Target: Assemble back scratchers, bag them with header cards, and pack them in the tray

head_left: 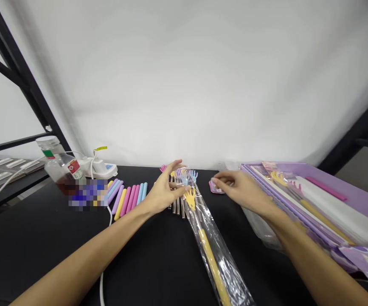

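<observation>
A yellow back scratcher [211,255] with a hand-shaped head lies inside a clear plastic sleeve [226,250] on the black table. My left hand [163,189] is over the sleeve's far end, its fingers spread and the thumb by the yellow head. Under and behind that hand lie several metal rods with pink, yellow, purple and blue hand-shaped heads [192,175]. To the right, my right hand [239,187] has thumb and forefinger closed at the edge of a small pink card [216,188]. Its other fingers are curled, and whether several cards are stacked there I cannot tell.
Coloured handle tubes [128,199] lie in a row at left. Behind them are a power strip [102,168] and a tilted clear jar [61,163]. A white cable [102,280] crosses the table. At right stands a purple bin [317,172] holding bagged back scratchers.
</observation>
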Motion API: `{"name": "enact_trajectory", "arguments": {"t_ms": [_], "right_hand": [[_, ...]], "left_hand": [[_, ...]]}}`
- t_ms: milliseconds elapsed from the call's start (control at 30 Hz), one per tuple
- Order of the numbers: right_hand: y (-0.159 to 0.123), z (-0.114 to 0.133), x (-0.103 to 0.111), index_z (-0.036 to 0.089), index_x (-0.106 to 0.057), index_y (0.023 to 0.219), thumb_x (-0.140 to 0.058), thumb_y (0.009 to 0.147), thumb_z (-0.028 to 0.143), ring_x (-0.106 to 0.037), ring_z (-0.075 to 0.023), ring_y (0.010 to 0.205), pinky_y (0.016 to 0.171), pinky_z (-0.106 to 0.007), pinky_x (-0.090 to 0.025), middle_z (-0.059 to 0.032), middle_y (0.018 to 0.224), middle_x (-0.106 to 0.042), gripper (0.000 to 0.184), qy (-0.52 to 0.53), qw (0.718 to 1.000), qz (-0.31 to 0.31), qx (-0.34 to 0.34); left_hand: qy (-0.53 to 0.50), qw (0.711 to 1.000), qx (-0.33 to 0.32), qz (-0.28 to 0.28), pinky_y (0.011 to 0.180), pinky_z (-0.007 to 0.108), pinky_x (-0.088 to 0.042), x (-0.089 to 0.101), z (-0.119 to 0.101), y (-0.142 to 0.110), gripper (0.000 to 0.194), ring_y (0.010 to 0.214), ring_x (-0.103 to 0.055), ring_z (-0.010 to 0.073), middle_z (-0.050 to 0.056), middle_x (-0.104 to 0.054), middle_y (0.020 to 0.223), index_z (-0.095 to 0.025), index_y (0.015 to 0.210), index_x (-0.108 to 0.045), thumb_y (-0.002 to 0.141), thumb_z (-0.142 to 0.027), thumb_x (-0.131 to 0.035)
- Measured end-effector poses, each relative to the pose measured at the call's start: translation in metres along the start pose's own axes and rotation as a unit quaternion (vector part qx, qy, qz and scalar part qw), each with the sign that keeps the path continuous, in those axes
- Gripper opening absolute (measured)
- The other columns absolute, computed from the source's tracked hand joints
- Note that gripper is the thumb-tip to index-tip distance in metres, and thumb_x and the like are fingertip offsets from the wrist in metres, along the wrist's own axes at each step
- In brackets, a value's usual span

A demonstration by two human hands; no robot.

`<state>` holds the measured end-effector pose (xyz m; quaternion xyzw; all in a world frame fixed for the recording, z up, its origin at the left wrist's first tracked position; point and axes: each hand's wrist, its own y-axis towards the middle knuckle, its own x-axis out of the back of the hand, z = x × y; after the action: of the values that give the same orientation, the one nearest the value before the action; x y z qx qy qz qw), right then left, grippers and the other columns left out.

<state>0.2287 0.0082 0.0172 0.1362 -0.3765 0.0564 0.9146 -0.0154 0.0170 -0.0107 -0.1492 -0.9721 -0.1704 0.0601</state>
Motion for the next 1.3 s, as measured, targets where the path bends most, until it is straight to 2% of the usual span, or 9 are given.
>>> {"name": "enact_trajectory", "arguments": {"t_ms": [67,200,433,700,833,967,1067,1200,1300], "right_hand": [[0.002,-0.014,0.005,0.02,-0.07,0.108,-0.061,0.087,0.047,-0.067,-0.0283,0.095,0.085,-0.043,-0.05,-0.0101,0.101,-0.074,0.035,-0.107,0.992,-0.061,0.041],[0.005,-0.042,0.004,0.023,-0.062,0.132,-0.063,0.086,0.051,-0.048,-0.0366,0.133,0.107,-0.053,-0.039,-0.0117,0.132,-0.064,0.054,-0.221,0.97,-0.023,0.095],[0.018,-0.057,-0.003,0.032,-0.045,0.149,-0.065,0.087,0.042,-0.027,-0.0422,0.147,0.111,-0.062,-0.029,-0.0125,0.151,-0.049,0.065,-0.296,0.953,0.035,0.049],[0.024,-0.06,0.0,0.03,-0.051,0.144,-0.066,0.087,0.032,-0.032,-0.0391,0.144,0.112,-0.059,-0.031,-0.008,0.142,-0.058,0.059,-0.263,0.962,0.044,0.064],[0.022,-0.054,0.006,0.027,-0.059,0.136,-0.067,0.086,0.038,-0.038,-0.0397,0.139,0.111,-0.061,-0.032,-0.008,0.134,-0.064,0.051,-0.226,0.969,-0.001,0.099],[0.015,-0.028,0.012,0.025,-0.063,0.124,-0.07,0.083,0.037,-0.066,-0.0286,0.104,0.094,-0.048,-0.052,-0.0092,0.123,-0.067,0.043,-0.064,0.983,-0.08,0.151],[0.009,-0.006,0.01,0.025,-0.061,0.12,-0.073,0.08,0.037,-0.066,-0.0192,0.07,0.068,-0.037,-0.058,-0.0068,0.105,-0.069,0.043,0.09,0.985,-0.091,0.117],[0.004,0.01,-0.001,0.026,-0.059,0.117,-0.069,0.085,0.034,-0.067,-0.0199,0.078,0.072,-0.035,-0.057,-0.0035,0.092,-0.069,0.035,0.159,0.972,-0.107,0.139],[0.003,0.014,-0.007,0.029,-0.05,0.13,-0.062,0.09,0.033,-0.065,-0.0174,0.067,0.063,-0.03,-0.054,0.0014,0.077,-0.065,0.041,0.157,0.976,-0.073,0.133]], "left_hand": [[0.01,1.0,0.007,0.018,0.065,0.025,-0.055,-0.001,0.0,-0.002,0.076,0.071,-0.062,0.0068,0.012,-0.039,0.154,-0.033,0.146,-0.038,0.08,-0.031,-0.076],[0.001,0.998,0.025,0.059,0.059,0.025,-0.053,-0.004,0.0,-0.005,0.073,0.073,-0.063,0.0094,0.013,-0.037,0.153,-0.033,0.143,-0.043,0.078,-0.031,-0.077],[-0.009,0.994,0.027,0.107,0.056,0.022,-0.05,-0.004,0.002,-0.005,0.072,0.074,-0.062,0.0097,0.012,-0.039,0.151,-0.036,0.144,-0.042,0.08,-0.032,-0.076],[-0.021,0.995,0.032,0.097,0.058,0.021,-0.052,-0.006,-0.001,-0.005,0.074,0.073,-0.061,0.0081,0.012,-0.041,0.149,-0.033,0.142,-0.045,0.077,-0.028,-0.079],[-0.012,0.995,0.026,0.097,0.056,0.018,-0.049,-0.004,0.001,-0.003,0.073,0.069,-0.06,0.0048,0.011,-0.041,0.149,-0.034,0.142,-0.043,0.079,-0.028,-0.078],[-0.002,0.995,0.027,0.096,0.055,0.017,-0.048,-0.003,0.001,-0.003,0.071,0.07,-0.061,0.0044,0.009,-0.037,0.153,-0.036,0.144,-0.041,0.082,-0.026,-0.075],[0.007,0.995,0.03,0.099,0.052,0.018,-0.045,-0.004,0.0,-0.003,0.073,0.07,-0.061,0.0057,0.011,-0.036,0.154,-0.035,0.145,-0.039,0.082,-0.026,-0.074],[0.003,0.994,0.023,0.108,0.056,0.021,-0.047,-0.006,-0.002,-0.004,0.075,0.07,-0.062,0.0063,0.012,-0.036,0.153,-0.036,0.147,-0.037,0.083,-0.026,-0.074],[-0.003,0.993,0.022,0.119,0.058,0.022,-0.047,-0.007,-0.005,-0.005,0.079,0.071,-0.062,0.0069,0.012,-0.037,0.153,-0.039,0.15,-0.032,0.084,-0.025,-0.073]]}}
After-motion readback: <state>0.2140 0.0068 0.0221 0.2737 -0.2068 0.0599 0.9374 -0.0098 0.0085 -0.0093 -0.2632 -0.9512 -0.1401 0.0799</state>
